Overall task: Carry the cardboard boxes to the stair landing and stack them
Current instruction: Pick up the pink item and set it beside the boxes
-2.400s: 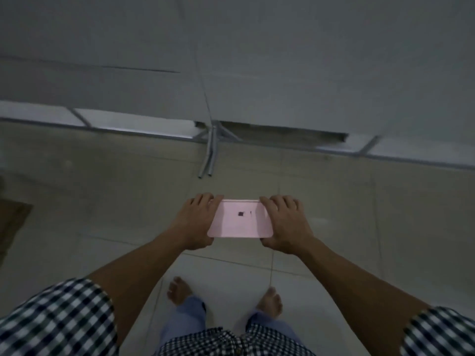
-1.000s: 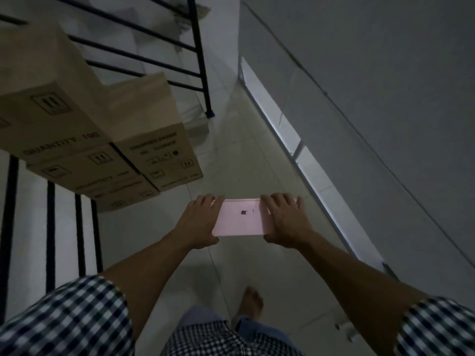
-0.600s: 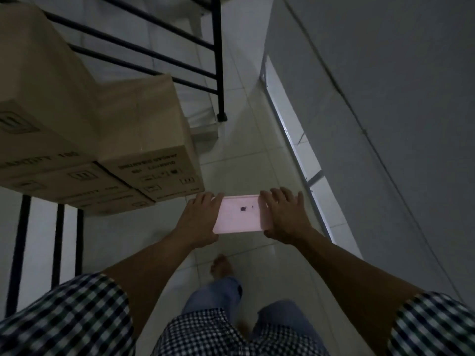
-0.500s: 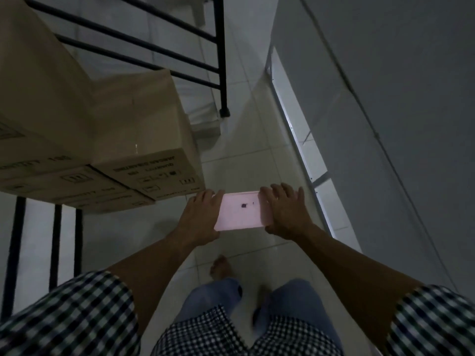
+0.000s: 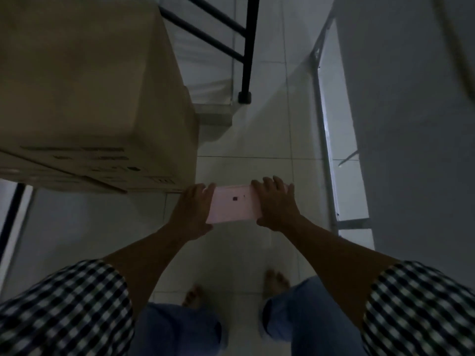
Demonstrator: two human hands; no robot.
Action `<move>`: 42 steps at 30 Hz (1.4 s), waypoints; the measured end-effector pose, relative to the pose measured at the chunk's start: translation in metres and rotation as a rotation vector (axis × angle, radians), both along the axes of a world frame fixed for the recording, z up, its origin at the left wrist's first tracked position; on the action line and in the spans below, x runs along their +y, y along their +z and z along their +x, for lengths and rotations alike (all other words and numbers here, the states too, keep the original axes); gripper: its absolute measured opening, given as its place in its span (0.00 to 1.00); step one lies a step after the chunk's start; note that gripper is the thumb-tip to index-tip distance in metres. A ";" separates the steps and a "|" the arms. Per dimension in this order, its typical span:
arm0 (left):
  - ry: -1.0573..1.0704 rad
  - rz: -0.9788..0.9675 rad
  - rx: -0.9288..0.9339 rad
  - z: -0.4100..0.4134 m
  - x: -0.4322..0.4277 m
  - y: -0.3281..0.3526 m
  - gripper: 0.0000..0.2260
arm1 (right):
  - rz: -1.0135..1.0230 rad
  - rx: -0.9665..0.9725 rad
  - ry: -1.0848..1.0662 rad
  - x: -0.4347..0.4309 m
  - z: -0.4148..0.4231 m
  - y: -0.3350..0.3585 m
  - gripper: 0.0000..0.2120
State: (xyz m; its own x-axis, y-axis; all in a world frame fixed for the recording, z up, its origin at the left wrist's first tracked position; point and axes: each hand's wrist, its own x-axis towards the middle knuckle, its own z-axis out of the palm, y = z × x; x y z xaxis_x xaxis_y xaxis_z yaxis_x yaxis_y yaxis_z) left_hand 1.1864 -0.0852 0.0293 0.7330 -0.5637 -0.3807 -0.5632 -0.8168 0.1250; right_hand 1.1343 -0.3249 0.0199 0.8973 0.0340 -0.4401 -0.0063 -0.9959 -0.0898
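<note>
here both hands hold one flat pink box [image 5: 232, 205] out in front of the body, level over the pale tiled floor [image 5: 244, 253]. the left hand [image 5: 191, 214] grips its left end, fingers [image 5: 203, 188] curled over the far edge and the thumb side along the near edge. the right hand [image 5: 276, 206] grips the right end the same way, its fingers [image 5: 270, 183] hooked over the far edge and a little spread. between the two sets of fingers the box's top shows, with a small dark mark near its middle.

the stacked cardboard boxes [image 5: 90, 98] stand left of and beyond the left fingers, on the landing floor. the printed side of the stack faces the person, and its near lower corner lies just beside the left fingertips; whether they touch cannot be told. beyond the right fingers a black railing post [image 5: 248, 47] meets the floor, with steps past it. to the right of the right fingers runs a grey wall [image 5: 411, 124] with a pale strip along its foot. nearer than the fingers are checked sleeves [image 5: 77, 304], blue trousers and two bare feet [image 5: 276, 280] on the tiles.
</note>
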 end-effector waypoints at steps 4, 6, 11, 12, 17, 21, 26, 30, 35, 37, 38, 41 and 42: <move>0.005 0.051 -0.008 0.033 -0.010 -0.118 0.53 | -0.021 0.016 0.038 -0.008 0.042 -0.111 0.52; 0.013 0.076 -0.011 0.046 -0.011 -0.175 0.54 | -0.024 0.011 0.049 -0.011 0.058 -0.164 0.53; 0.006 0.101 -0.056 0.081 -0.014 -0.284 0.56 | 0.002 -0.017 0.051 -0.014 0.095 -0.277 0.54; 0.004 0.107 -0.068 0.088 -0.015 -0.298 0.55 | 0.008 -0.020 0.044 -0.014 0.102 -0.293 0.54; 0.012 0.103 -0.082 0.110 -0.013 -0.350 0.49 | 0.023 -0.095 0.037 -0.014 0.122 -0.343 0.52; -0.003 0.118 -0.108 0.120 -0.014 -0.369 0.43 | 0.058 -0.145 -0.030 -0.016 0.119 -0.354 0.53; -0.044 -0.036 -0.193 0.120 -0.013 -0.385 0.40 | 0.231 -0.207 -0.583 0.022 0.094 -0.360 0.42; -0.013 -0.055 -0.218 0.123 -0.017 -0.388 0.39 | 0.257 -0.257 -0.600 0.026 0.110 -0.370 0.39; -0.096 -0.085 -0.240 0.137 -0.021 -0.395 0.34 | 0.236 -0.325 -0.420 0.006 0.161 -0.379 0.36; -0.108 -0.090 -0.212 0.140 -0.022 -0.395 0.34 | 0.269 -0.343 -0.558 0.015 0.171 -0.378 0.37; -0.100 -0.101 -0.199 0.140 -0.022 -0.395 0.34 | 0.289 -0.339 -0.627 0.020 0.176 -0.378 0.37; -0.053 -0.113 -0.203 0.139 -0.022 -0.397 0.33 | 0.355 -0.320 -0.627 0.027 0.200 -0.373 0.39; -0.037 -0.111 -0.213 0.140 -0.023 -0.399 0.33 | 0.386 -0.325 -0.588 0.025 0.211 -0.372 0.40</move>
